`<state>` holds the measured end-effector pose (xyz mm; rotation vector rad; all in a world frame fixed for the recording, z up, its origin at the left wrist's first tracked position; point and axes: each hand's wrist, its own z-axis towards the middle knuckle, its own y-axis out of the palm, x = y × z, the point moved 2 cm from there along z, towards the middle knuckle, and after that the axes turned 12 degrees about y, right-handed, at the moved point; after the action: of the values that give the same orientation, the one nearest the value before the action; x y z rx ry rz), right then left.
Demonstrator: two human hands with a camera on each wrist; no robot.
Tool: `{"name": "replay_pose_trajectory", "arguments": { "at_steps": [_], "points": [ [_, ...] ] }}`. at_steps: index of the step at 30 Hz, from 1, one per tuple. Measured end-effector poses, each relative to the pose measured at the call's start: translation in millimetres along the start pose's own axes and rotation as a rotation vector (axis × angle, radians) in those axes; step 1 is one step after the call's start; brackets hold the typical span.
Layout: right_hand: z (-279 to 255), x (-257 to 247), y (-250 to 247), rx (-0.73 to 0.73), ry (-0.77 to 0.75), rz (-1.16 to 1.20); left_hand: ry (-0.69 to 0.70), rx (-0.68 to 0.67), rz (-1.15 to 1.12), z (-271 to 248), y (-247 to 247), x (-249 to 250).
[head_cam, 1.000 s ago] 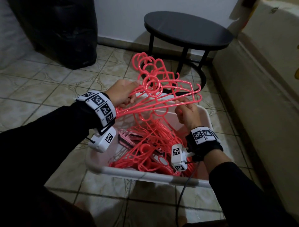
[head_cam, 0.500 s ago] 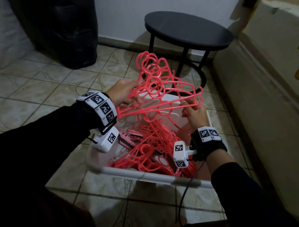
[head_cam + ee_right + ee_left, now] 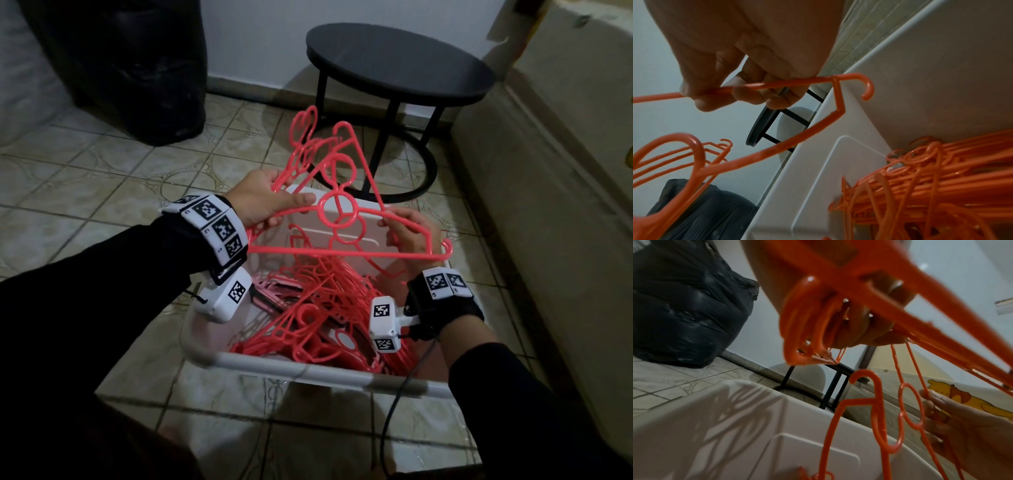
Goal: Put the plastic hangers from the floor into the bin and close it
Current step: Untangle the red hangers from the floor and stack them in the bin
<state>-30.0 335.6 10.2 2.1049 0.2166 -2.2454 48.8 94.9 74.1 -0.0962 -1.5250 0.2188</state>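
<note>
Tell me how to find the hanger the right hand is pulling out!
Start at the white bin on the tiled floor, piled with pink hangers. Above it both hands hold a bunch. The one the right hand pinches is the single hanger nearest you, its long bar level, separate from the left hand's cluster.

bin (image 3: 308, 371) mouth open, hangers (image 3: 329, 301) seemingly half-filling it

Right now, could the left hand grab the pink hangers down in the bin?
Probably not yet. The left hand already grips a bunch of hangers above the bin, so its fingers are full.
</note>
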Motion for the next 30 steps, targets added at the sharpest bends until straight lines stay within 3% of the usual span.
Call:
{"name": "replay_pose_trajectory", "arguments": {
  "at_steps": [3, 8, 13, 17, 25, 30],
  "points": [
    [3, 3, 6, -0.043, 0.089, 0.155, -0.008, -0.030, 0.007, -1, 7, 0],
    [5, 4, 14, -0.085, 0.138, 0.042, 0.020, -0.066, -0.013, 0, 13, 3],
    [10, 10, 5, 0.133, 0.183, 0.023, 0.063, -0.057, -0.036, 5, 11, -2],
    [19, 20, -13, 0.246, 0.213, 0.043, 0.094, 0.009, -0.084, 11, 0, -4],
    [14, 18, -24, 0.324, 0.272, 0.074, 0.124, 0.196, -0.113, 20, -33, 9],
    [13, 13, -22, 0.190, 0.296, 0.112, 0.127, 0.322, -0.025, 22, -45, 3]
  ]
}}
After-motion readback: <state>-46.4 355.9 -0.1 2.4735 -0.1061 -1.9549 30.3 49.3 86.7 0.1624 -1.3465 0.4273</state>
